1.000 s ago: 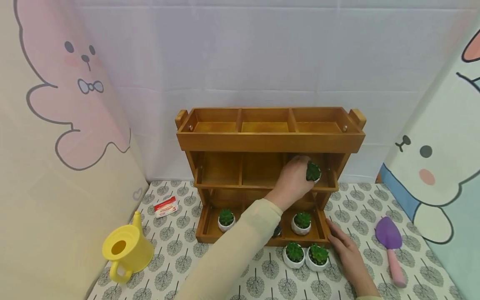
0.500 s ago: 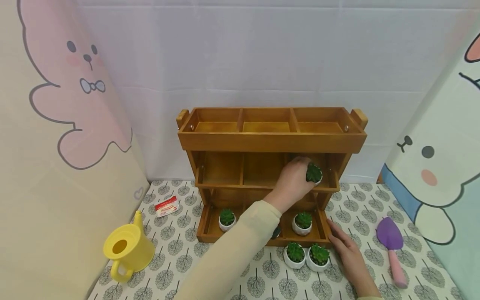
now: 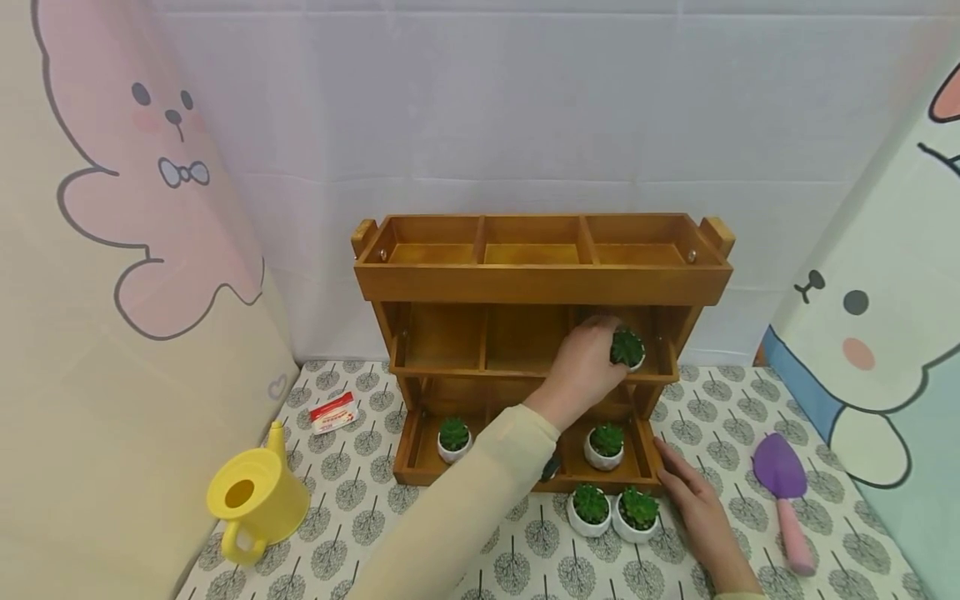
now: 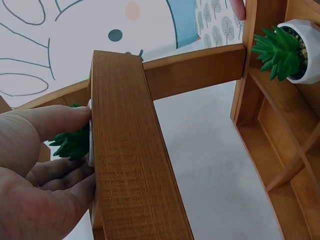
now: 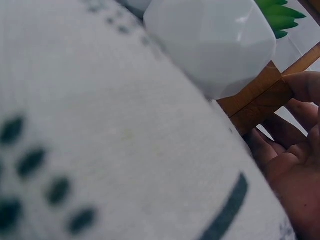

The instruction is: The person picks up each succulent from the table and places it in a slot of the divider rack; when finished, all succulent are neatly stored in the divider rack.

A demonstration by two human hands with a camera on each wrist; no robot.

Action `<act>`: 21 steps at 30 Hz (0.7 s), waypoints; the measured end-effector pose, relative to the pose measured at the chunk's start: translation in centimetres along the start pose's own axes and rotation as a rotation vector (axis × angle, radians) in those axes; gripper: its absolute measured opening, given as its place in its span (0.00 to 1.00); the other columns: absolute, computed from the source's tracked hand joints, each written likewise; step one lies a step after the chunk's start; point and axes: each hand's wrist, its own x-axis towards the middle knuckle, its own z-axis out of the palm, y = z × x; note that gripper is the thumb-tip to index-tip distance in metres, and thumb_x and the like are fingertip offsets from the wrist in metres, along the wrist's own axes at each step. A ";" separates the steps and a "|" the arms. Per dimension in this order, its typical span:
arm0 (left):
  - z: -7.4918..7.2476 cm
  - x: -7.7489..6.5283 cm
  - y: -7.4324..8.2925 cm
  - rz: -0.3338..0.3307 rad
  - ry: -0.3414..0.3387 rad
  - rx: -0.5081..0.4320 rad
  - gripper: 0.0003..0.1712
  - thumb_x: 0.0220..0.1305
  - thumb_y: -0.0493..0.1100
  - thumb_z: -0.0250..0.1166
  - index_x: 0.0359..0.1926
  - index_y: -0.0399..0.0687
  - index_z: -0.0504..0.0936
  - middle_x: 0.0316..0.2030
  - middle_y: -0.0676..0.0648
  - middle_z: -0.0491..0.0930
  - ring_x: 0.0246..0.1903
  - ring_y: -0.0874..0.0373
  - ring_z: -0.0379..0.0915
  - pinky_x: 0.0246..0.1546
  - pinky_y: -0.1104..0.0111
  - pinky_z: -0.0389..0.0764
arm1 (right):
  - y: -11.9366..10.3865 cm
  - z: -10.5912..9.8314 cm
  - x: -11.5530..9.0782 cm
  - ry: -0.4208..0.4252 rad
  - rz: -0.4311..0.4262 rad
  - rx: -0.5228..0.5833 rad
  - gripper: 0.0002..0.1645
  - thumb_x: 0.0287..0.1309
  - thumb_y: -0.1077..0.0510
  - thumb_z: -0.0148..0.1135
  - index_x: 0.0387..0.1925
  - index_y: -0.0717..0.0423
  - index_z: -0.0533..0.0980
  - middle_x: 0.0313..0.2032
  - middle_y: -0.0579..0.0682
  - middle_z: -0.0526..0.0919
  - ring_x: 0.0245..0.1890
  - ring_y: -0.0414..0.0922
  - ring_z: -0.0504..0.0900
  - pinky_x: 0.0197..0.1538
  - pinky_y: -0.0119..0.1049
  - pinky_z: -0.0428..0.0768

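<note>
My left hand holds a small potted succulent in the right compartment of the wooden shelf's middle tier. In the left wrist view the thumb and fingers close around its pot, largely hidden behind the top tier's front board. My right hand rests its fingers against the lower right corner of the shelf, thumb touching the wood in the right wrist view. Beside it, two succulents in white faceted pots, one left and one right, stand side by side on the cloth. The bottom tier bears a left succulent and a right succulent.
A yellow watering can stands at the left, with a red and white packet behind it. At the right lies a trowel with a purple blade and pink handle. The sleeved left arm covers part of the bottom tier.
The left hand stays in the right compartment with the succulent, which shifts only very slightly. The right hand keeps its place at the shelf's corner.
</note>
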 end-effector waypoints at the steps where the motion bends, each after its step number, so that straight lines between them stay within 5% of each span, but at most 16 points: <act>1: 0.0 -0.1 0.0 0.004 0.002 0.000 0.30 0.64 0.42 0.76 0.65 0.44 0.79 0.59 0.47 0.80 0.51 0.60 0.79 0.49 0.72 0.81 | 0.0 0.0 0.0 0.002 0.000 -0.006 0.35 0.82 0.51 0.51 0.82 0.52 0.56 0.81 0.60 0.50 0.78 0.43 0.54 0.62 0.17 0.66; 12: -0.6 -1.4 -0.6 0.065 0.035 -0.102 0.32 0.64 0.41 0.75 0.67 0.43 0.77 0.59 0.46 0.78 0.54 0.58 0.78 0.55 0.70 0.79 | -0.1 -0.1 0.1 0.006 0.017 -0.016 0.35 0.82 0.50 0.51 0.82 0.51 0.56 0.82 0.58 0.49 0.80 0.55 0.46 0.62 0.16 0.64; 21: -0.8 -3.0 -1.4 0.108 0.090 -0.222 0.30 0.64 0.41 0.75 0.66 0.44 0.77 0.58 0.47 0.79 0.57 0.56 0.77 0.60 0.69 0.76 | -0.1 0.0 0.1 0.006 0.026 0.006 0.36 0.82 0.50 0.51 0.82 0.51 0.56 0.82 0.58 0.49 0.80 0.56 0.45 0.62 0.16 0.64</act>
